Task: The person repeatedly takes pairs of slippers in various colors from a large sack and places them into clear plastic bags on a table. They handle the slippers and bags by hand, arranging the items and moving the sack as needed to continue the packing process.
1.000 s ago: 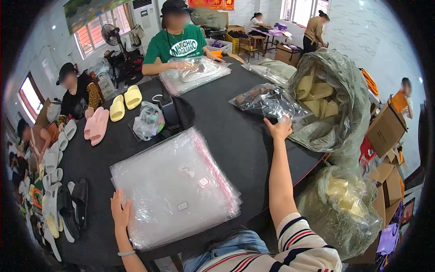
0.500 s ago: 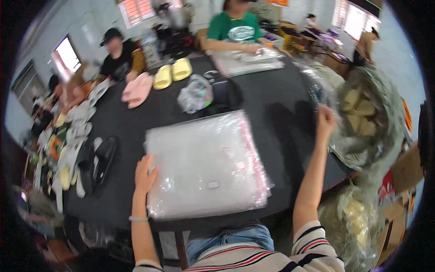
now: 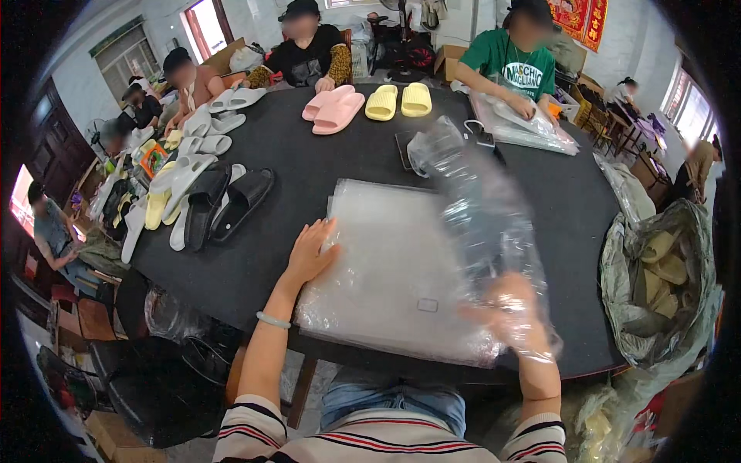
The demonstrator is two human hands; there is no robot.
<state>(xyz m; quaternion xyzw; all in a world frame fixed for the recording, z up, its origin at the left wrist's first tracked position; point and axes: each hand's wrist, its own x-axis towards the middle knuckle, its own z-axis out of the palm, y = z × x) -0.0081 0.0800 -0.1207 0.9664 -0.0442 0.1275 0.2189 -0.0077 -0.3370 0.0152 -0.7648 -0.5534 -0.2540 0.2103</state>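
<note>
One black tabletop [image 3: 571,231] beneath clear bags [image 3: 378,262]; pale walls [image 3: 253,21]

"Findings, left side?"
"My left hand [image 3: 312,253] lies fingers spread on the left edge of a stack of clear bags [image 3: 386,262]."
"And right?"
"My right hand [image 3: 515,315] is blurred over the stack's right side, clear plastic [image 3: 494,208] about it; its grip I cannot determine."
"Beyond?"
"Pink slippers [image 3: 336,109] beside yellow slippers [image 3: 381,103], near the black table's [image 3: 571,239] far edge."
</note>
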